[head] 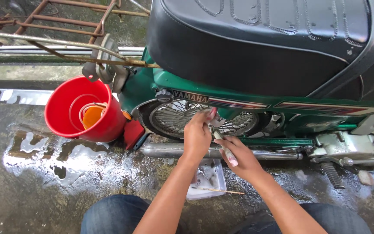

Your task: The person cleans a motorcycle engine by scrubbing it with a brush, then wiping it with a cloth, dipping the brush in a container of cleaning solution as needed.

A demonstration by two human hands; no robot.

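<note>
Hands met at frame centre: I saw my right hand [239, 158] closed around a pale brush [225, 149], my left hand [197, 135] pinching its tip beside the spoked wheel [178, 118]. Scrubbing seemed underway; I judged reaching the spokes demanded a steady angle.

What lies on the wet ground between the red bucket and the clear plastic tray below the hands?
In the head view, only wet concrete with puddles lies between the red bucket and the clear tray; nothing else stands there.
</note>
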